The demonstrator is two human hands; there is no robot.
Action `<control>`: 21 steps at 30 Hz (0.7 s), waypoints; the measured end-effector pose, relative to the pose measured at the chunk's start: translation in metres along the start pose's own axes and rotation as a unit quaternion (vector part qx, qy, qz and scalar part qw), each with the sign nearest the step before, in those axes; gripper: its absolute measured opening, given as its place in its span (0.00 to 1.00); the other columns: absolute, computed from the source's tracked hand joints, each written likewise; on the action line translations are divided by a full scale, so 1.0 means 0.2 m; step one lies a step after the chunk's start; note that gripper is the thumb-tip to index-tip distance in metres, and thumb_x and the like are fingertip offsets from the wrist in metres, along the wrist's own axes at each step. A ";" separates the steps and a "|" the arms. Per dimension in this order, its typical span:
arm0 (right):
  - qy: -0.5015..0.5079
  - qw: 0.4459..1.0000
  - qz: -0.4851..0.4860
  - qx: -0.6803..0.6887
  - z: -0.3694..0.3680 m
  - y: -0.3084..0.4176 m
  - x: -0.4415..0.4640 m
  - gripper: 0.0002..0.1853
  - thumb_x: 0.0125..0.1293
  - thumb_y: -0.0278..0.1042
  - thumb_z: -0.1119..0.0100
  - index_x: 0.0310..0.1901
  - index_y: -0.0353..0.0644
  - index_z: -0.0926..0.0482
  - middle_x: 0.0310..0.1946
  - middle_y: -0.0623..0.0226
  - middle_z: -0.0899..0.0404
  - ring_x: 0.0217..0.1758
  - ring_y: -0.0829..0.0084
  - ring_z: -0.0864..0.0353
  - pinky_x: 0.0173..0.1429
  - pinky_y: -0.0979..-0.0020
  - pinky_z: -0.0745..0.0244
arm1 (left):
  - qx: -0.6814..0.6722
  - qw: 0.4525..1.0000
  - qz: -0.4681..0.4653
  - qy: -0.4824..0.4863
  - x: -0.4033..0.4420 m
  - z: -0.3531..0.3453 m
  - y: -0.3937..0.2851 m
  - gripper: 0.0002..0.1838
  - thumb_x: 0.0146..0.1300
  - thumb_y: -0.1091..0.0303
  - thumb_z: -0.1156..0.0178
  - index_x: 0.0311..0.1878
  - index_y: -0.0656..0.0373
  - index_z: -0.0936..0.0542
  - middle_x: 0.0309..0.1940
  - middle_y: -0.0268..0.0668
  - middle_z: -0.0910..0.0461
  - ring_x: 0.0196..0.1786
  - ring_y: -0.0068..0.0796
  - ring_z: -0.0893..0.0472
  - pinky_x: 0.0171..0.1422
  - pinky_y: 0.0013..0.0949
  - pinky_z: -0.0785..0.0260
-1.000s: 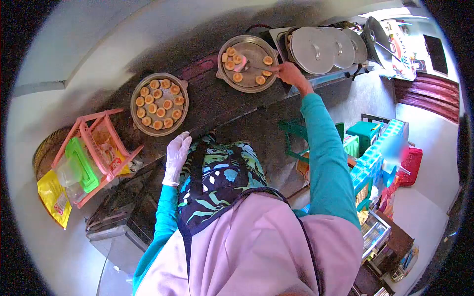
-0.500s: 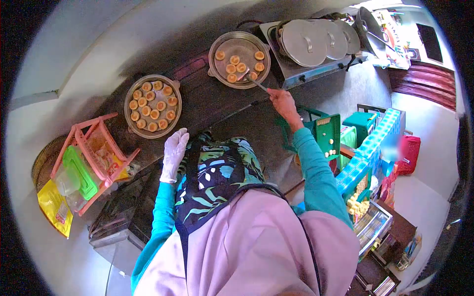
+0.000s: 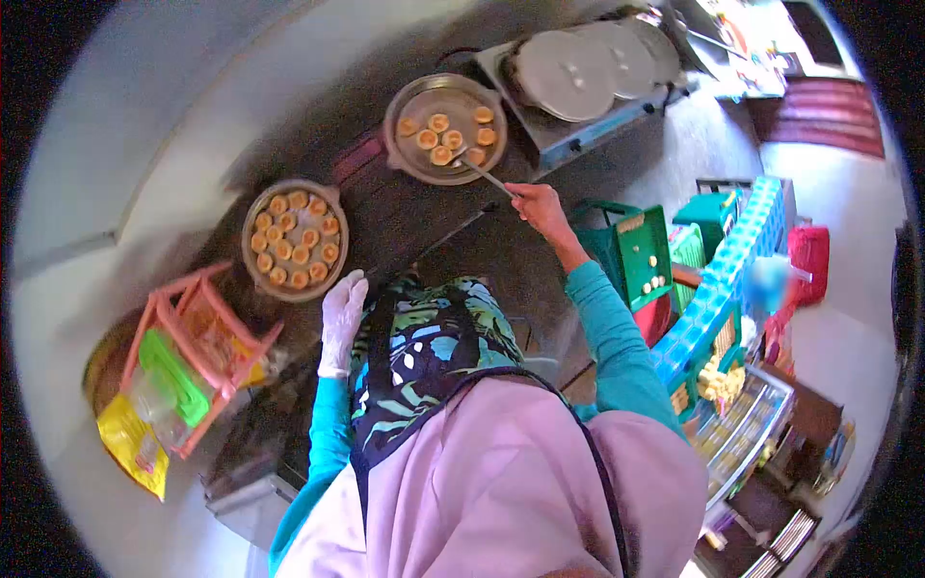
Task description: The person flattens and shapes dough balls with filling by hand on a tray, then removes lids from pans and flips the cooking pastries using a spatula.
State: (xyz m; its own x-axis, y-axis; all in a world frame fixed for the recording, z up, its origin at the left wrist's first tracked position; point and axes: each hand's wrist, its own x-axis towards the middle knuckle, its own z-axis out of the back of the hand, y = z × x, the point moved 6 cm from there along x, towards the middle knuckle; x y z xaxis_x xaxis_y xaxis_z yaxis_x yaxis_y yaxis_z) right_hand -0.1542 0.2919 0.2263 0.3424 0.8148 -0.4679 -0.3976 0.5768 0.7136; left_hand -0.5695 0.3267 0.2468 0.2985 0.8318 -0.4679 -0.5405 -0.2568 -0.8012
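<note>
My right hand [image 3: 541,210] is closed around the handle of a metal spatula [image 3: 488,176]. The spatula's blade reaches into the right pan [image 3: 471,96], touching or close beside several small round browned cakes [image 3: 427,140]. My left hand [image 3: 341,318], in a thin white glove, rests near the lower right rim of the left pan [image 3: 334,200]. Its fingers stretch loosely forward and nothing shows in them. More round cakes with browned tops [image 3: 283,249] fill much of that left pan.
Flat lidded pans [image 3: 566,77] sit on a gas stove [image 3: 578,144] at upper right. A pink plastic rack [image 3: 198,332] with bags and a green-lidded container stands left. Green trays [image 3: 644,252] with pale dough pieces and a blue checked surface [image 3: 718,279] lie right.
The view has shifted, so the left pan and rack sit lower in the picture. My right hand still grips the spatula among the cakes, which have moved slightly. My left hand stays beside the left pan.
</note>
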 end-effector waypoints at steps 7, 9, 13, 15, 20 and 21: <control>-0.094 0.986 0.057 0.122 0.30 -0.12 -0.55 0.19 0.61 0.28 0.40 0.55 0.42 0.20 0.21 0.74 0.25 0.22 0.84 0.31 0.29 0.76 0.31 | 0.013 0.992 -0.056 0.116 0.06 -0.14 -0.21 0.23 0.67 0.61 0.45 0.55 0.73 0.24 0.52 0.49 0.20 0.56 0.36 0.23 0.64 0.34 0.36; -0.144 0.976 0.067 0.147 0.40 -0.10 -0.86 0.19 0.61 0.26 0.40 0.55 0.43 0.19 0.23 0.73 0.24 0.23 0.84 0.30 0.29 0.77 0.32 | 0.076 0.980 -0.079 0.165 0.03 -0.20 -0.42 0.23 0.68 0.62 0.47 0.54 0.76 0.24 0.52 0.51 0.21 0.54 0.37 0.23 0.64 0.33 0.36; -0.229 0.951 -0.083 0.192 0.60 -0.24 -1.54 0.18 0.61 0.29 0.37 0.54 0.44 0.19 0.22 0.75 0.24 0.23 0.86 0.31 0.29 0.77 0.33 | 0.102 0.950 -0.054 0.290 0.10 -0.37 -0.41 0.23 0.69 0.63 0.48 0.56 0.75 0.25 0.50 0.47 0.20 0.52 0.33 0.23 0.62 0.31 0.35; -0.290 0.927 -0.096 0.215 0.63 -0.41 -1.88 0.19 0.61 0.31 0.37 0.55 0.43 0.19 0.21 0.77 0.25 0.23 0.86 0.31 0.28 0.78 0.35 | 0.105 0.915 -0.141 0.364 0.24 -0.41 -0.23 0.22 0.69 0.63 0.48 0.55 0.75 0.25 0.47 0.44 0.20 0.50 0.31 0.23 0.58 0.30 0.34; -0.449 0.815 -0.211 0.298 0.76 -0.73 -2.84 0.18 0.59 0.28 0.39 0.53 0.43 0.18 0.20 0.76 0.26 0.19 0.86 0.32 0.22 0.80 0.38 | 0.129 0.912 -0.006 0.389 -0.19 -0.75 -0.81 0.19 0.69 0.63 0.47 0.51 0.74 0.24 0.35 0.33 0.23 0.37 0.21 0.28 0.46 0.27 0.34; -0.468 0.784 -0.276 0.300 0.77 -0.80 -3.01 0.20 0.61 0.29 0.40 0.56 0.41 0.20 0.20 0.78 0.28 0.18 0.88 0.35 0.20 0.82 0.43 | 0.139 0.906 -0.011 0.400 -0.21 -0.83 -0.84 0.19 0.69 0.63 0.47 0.51 0.74 0.24 0.35 0.33 0.23 0.37 0.21 0.28 0.46 0.27 0.34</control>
State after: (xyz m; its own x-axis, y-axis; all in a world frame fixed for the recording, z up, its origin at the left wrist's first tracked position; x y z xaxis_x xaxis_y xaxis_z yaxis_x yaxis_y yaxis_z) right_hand -0.1642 -0.2999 0.4736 0.9076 -0.1125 -0.4044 0.4077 0.4664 0.7850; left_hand -0.3612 0.2532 0.3396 0.7255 0.1830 -0.6634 -0.6722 -0.0182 -0.7402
